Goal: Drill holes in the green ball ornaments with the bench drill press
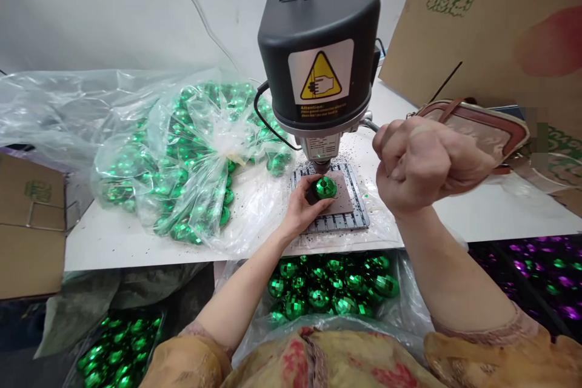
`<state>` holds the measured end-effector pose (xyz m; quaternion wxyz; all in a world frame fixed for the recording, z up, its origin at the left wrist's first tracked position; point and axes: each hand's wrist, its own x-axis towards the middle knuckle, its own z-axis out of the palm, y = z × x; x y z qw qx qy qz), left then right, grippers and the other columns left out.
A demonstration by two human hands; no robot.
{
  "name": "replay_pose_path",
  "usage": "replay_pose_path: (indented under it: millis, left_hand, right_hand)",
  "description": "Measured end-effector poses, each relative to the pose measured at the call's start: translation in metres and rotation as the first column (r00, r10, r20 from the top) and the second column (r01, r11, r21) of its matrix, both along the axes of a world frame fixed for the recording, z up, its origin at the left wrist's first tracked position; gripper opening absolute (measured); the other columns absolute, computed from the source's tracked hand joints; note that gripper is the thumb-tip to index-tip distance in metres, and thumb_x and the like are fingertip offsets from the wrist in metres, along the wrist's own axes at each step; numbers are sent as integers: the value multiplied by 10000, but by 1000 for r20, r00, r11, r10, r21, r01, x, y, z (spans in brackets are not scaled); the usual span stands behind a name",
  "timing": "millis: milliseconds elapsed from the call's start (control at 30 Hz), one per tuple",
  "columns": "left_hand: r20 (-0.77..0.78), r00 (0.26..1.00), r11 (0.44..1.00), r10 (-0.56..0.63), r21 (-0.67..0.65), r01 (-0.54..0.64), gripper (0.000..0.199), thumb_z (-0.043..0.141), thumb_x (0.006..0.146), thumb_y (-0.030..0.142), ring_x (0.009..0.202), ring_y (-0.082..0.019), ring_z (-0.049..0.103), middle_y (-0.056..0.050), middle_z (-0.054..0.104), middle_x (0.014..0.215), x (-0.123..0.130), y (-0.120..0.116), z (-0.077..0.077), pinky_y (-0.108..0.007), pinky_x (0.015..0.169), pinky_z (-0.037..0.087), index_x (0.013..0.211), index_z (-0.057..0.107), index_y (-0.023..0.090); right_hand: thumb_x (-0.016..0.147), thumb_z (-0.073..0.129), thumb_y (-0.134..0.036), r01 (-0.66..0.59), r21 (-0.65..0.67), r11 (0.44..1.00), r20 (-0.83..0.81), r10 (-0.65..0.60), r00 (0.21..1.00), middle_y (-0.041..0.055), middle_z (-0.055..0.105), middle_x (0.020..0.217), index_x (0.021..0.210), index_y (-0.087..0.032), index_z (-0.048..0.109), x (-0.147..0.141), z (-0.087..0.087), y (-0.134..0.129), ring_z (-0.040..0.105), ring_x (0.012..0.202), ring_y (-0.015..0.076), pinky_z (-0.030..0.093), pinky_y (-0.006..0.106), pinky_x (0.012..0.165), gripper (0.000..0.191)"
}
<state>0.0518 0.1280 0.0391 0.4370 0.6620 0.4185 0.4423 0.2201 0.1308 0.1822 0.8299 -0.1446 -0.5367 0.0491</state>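
Note:
My left hand point(305, 201) holds a shiny green faceted ball point(326, 187) between thumb and fingers. The ball sits on a small brown board point(344, 197) over the slotted metal base point(364, 218) of a bench drill press point(318, 54). Right above the ball is the drill chuck point(322, 166); whether the bit touches the ball I cannot tell. My right hand point(421, 160) is closed in a fist around the drill press's feed lever point(370, 123), whose far end is hidden in the fist.
A clear plastic bag point(191, 157) of green balls lies left on the white table point(122, 248). Below the table edge are more green balls point(336, 288), and purple ones point(541, 273) to the right. Cardboard boxes point(31, 224) and a pouch point(482, 133) flank the workspace.

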Motion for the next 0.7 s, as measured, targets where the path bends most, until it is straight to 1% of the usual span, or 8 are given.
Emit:
replay_pose_path:
  millis: [133, 200, 333, 467, 633, 700]
  left_hand:
    - [6, 1000, 1000, -2, 8, 2, 573, 853, 788, 349, 1215, -292, 639, -129, 653, 1320, 0, 0, -1, -475, 1091, 499, 1270, 582, 200]
    - [4, 1000, 1000, -1, 7, 1, 571, 852, 789, 352, 1217, -293, 639, -128, 654, 1317, 0, 0, -1, -474, 1091, 498, 1269, 583, 200]
    - [5, 1000, 1000, -4, 8, 4, 562, 850, 790, 355, 1225, -292, 635, -128, 653, 1322, 0, 0, -1, -472, 1098, 492, 1261, 585, 201]
    - [9, 1000, 1000, -5, 10, 5, 567, 849, 791, 354, 1230, -293, 632, -132, 649, 1332, 1, 0, 0, -480, 1100, 490, 1266, 581, 200]
    - [14, 1000, 1000, 2, 7, -2, 570, 847, 793, 386, 1201, -290, 646, -128, 665, 1298, 0, -1, 0, -476, 1078, 507, 1263, 583, 202]
    - [11, 1000, 1000, 6, 8, -6, 576, 847, 790, 409, 1190, -286, 653, -125, 672, 1280, 1, -1, 0, -465, 1064, 520, 1260, 585, 204]
  right_hand:
    - [886, 591, -216, 10, 63, 998, 23, -12, 1000, -51, 216, 458, 538, -179, 132, 0, -4, 3, 228, 386, 49, 204, 281, 397, 577]
    - [883, 579, -169, 8, 118, 993, 37, -13, 999, -54, 208, 476, 549, -177, 137, 0, -6, 4, 228, 391, 39, 217, 267, 407, 554]
    - [867, 564, -112, 9, 189, 982, 67, -23, 997, -61, 242, 483, 565, -178, 148, 1, -7, 6, 242, 400, 26, 241, 250, 423, 518]
    - [851, 575, -113, 6, 200, 980, 76, -22, 997, -64, 234, 479, 562, -185, 161, 2, -10, 7, 271, 398, 37, 273, 256, 426, 510]
    - [832, 583, -90, 0, 193, 981, 74, -15, 997, -63, 281, 467, 544, -181, 165, 1, -23, 5, 262, 397, 42, 296, 265, 423, 515]
    - [831, 597, -93, -6, 176, 984, 67, -6, 998, -65, 283, 459, 529, -174, 174, 1, -25, 3, 261, 390, 42, 307, 267, 425, 526]
